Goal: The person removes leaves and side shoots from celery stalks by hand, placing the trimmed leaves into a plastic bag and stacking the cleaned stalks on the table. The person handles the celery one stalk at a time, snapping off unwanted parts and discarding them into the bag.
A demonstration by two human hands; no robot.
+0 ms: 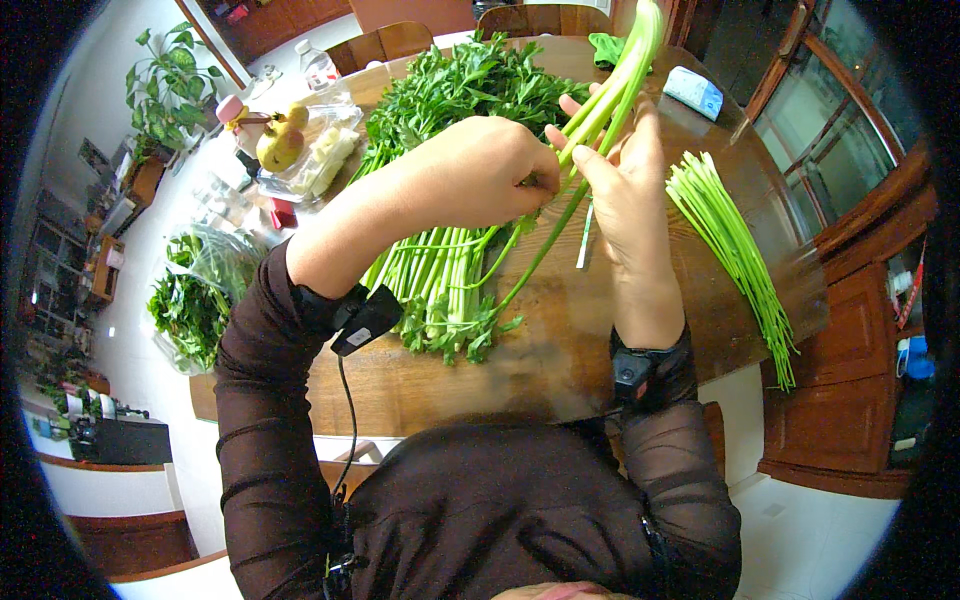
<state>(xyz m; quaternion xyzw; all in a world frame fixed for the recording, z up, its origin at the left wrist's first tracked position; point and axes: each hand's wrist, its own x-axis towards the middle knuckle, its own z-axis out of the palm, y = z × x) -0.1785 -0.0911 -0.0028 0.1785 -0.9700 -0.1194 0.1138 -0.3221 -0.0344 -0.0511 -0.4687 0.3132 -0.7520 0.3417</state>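
Observation:
A bunch of pale green celery stalks [619, 90] slants across my right hand [626, 176], butt ends up, with the thumb closed over it. The fingers of my left hand [529, 172] pinch the lower part of the same celery; a bit of dark leaf shows at the pinch. Leafy celery tops [517, 296] hang down below both hands. Behind and beneath my left forearm lies a big heap of leafy celery [472, 94] on the wooden table. To the right of my right hand lies a bundle of trimmed, leafless stalks [731, 255].
A tissue pack [694, 91] and a green cloth [606, 49] lie at the far right. At left are a pomegranate [280, 146], a clear plastic tray of pale food [319, 169], a plastic bottle [316, 66] and a plastic bag of leafy greens [199, 300]. A cable hangs from my left wrist device [366, 319].

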